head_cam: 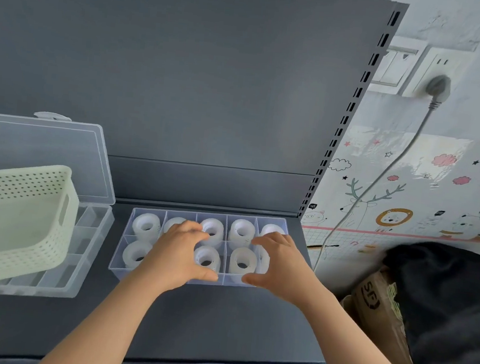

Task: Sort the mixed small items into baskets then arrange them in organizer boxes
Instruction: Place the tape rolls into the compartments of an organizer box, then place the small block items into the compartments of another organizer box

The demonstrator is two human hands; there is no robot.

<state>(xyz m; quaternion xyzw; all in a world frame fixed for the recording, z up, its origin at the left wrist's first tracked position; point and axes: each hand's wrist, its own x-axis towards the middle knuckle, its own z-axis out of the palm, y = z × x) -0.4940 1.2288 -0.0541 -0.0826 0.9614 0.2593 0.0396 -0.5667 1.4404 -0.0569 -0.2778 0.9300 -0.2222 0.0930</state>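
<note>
A clear organizer box (127, 240) with two rows of compartments lies on the dark shelf, a white tape roll (242, 231) in each visible compartment. My left hand (177, 253) hovers spread over the box's left-middle, fingers arched above the rolls, thumb by the front wall. My right hand (276, 261) is spread over the right end, fingers arched, thumb near the front rim. Neither hand plainly grips a roll. To the left, an empty cream perforated basket (21, 219) sits inside a second clear organizer box (91, 255) whose lid stands open.
The grey shelf (219, 320) has a back panel and a slotted upright (344, 124) at right. Beyond the shelf's right edge lie a cardboard box (376, 306) and a black cloth (449, 313). A plug and cable (380, 177) hang on the wall.
</note>
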